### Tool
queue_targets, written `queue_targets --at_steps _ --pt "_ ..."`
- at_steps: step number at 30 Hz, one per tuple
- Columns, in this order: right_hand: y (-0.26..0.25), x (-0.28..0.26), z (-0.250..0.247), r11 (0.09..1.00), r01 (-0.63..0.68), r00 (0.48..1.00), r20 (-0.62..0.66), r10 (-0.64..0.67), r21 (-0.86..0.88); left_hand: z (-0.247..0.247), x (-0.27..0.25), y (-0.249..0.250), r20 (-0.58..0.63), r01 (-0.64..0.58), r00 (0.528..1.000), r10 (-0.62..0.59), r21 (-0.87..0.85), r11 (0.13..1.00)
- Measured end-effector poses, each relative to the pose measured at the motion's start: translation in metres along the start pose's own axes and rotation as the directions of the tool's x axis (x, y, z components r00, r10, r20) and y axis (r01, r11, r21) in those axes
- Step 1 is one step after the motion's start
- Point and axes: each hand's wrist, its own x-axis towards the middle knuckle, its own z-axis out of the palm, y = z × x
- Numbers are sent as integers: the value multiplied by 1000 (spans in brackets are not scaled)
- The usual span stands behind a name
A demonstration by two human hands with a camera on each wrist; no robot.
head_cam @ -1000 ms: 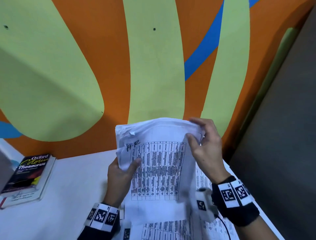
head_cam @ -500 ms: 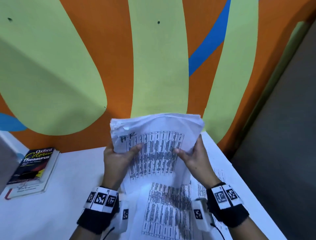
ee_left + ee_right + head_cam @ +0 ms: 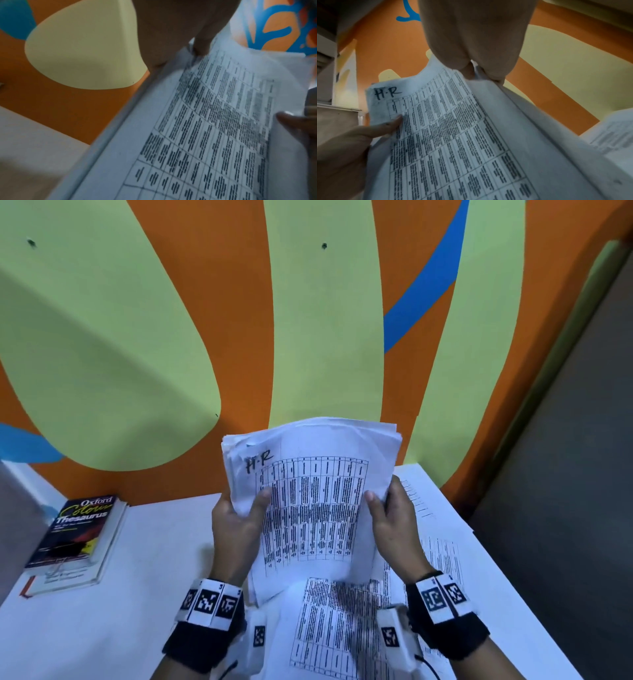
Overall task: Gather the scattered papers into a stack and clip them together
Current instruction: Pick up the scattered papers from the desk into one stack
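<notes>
Holding papers [image 3: 311,501] marked "H·R".

The papers [image 3: 310,501] are white with black boxes and tiny black words. The wall [image 3: 239,302] is orange with big yellow-green shapes and blue stripes. The table [image 3: 102,628] is white. The book [image 3: 80,529] is black.

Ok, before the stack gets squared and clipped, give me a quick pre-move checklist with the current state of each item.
1. Left hand grips the stack at its left edge: ok.
2. Right hand grips the right edge: ok.
3. Top edges aligned: not ok, sheets fan at the upper corners.
4. All papers gathered: not ok, loose sheets lie on the table.
5. Clip at hand: cannot tell; something small and metallic lies by the thesaurus.
</notes>
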Motion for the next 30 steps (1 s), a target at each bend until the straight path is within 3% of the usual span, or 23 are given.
queue_targets --at_steps 2,5,8,13,15,17,18,20,21,23,26,30 --pt "-4 2 5 999 44 997 -64 -45 -17 5 -1 7 -33 -51 998 51 16 999" --pt "-19 5 2 996 47 999 -28 -45 70 3 3 10 -17 -69 997 69 6 998" --pt "-14 5 2 1000 16 1000 12 -15 -26 -1 5 4 24 25 999 -25 0 1000" --pt "-5 11 17 996 4 998 -58 -9 -91 6 9 2 22 168 986 -168 -5 986" --pt "-3 16 17 992 -32 998 -51 25 -124 5 10 2 38 184 982 -186 42 982" --pt "10 15 8 950 -160 986 -8 164 -269 1 9 2 20 164 986 -166 69 984" --pt "23 11 2 873 -268 954 12 299 -408 -2 9 2 -22 153 988 -152 69 986" --pt "45 -4 -8 594 -421 807 15 590 -686 -12 10 6 -127 129 985 -120 65 989" --pt "56 -14 -12 466 -436 731 -2 682 -770 -16 10 9 -186 116 977 -102 67 991" --pt "70 -31 -15 326 -422 634 -18 773 -846 -26 13 12 -269 74 962 -53 66 995" --pt "84 -44 -15 285 -375 627 -15 779 -882 -35 11 16 -318 29 948 0 85 996" --pt "86 -43 -10 347 -439 626 -5 780 -829 -41 8 17 -318 45 948 -5 118 992"
